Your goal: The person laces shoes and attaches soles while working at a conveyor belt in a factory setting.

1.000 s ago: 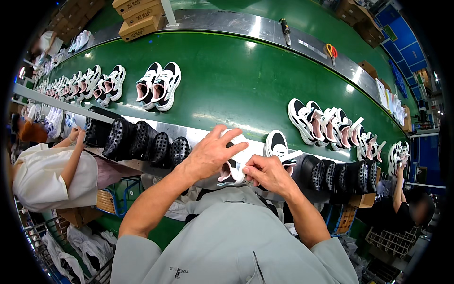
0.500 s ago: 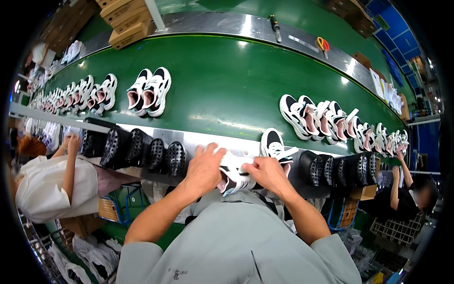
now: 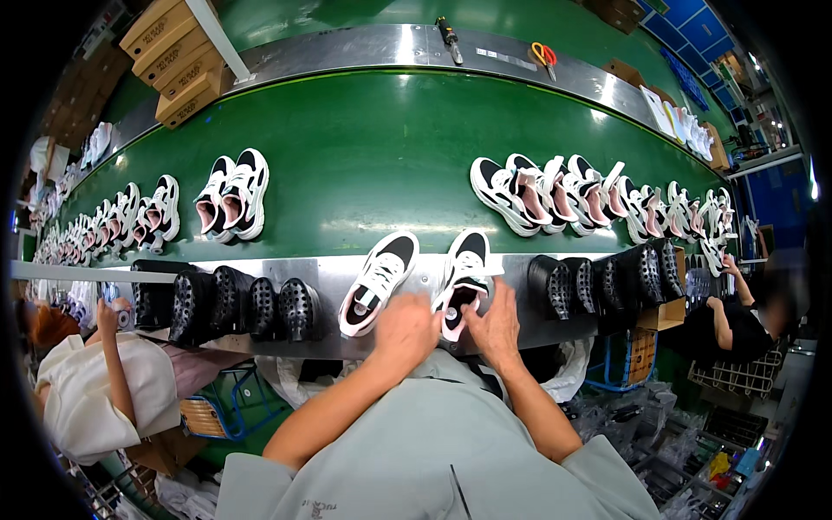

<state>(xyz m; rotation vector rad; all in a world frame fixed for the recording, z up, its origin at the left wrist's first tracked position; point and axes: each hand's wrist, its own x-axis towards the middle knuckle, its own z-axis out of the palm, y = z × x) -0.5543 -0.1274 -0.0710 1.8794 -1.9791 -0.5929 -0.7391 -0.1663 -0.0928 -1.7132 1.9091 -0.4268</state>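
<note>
Two white and black sneakers with pink linings stand side by side on the metal ledge before me, toes pointing away. The left sneaker (image 3: 380, 276) has its laces done up and stands free of my hands. Beside the heel of the right sneaker (image 3: 466, 264) is my left hand (image 3: 407, 331), blurred, its fingertips hard to make out. My right hand (image 3: 496, 328) is at the other side of that shoe's opening, thumb and fingers apart. The tongue of the right sneaker sticks out sideways toward my right hand.
A green conveyor belt (image 3: 373, 173) runs beyond the ledge, with sneaker pairs (image 3: 232, 198) left and more sneakers (image 3: 555, 195) right. Black studded shoe moulds (image 3: 227, 299) flank me. Scissors (image 3: 544, 56) and a screwdriver-like tool (image 3: 449, 39) lie on the far rail. Co-workers sit either side.
The sneaker that was between both my hands now stands on the ledge at the left. Both hands have moved to the right sneaker. The whole view has shifted.
</note>
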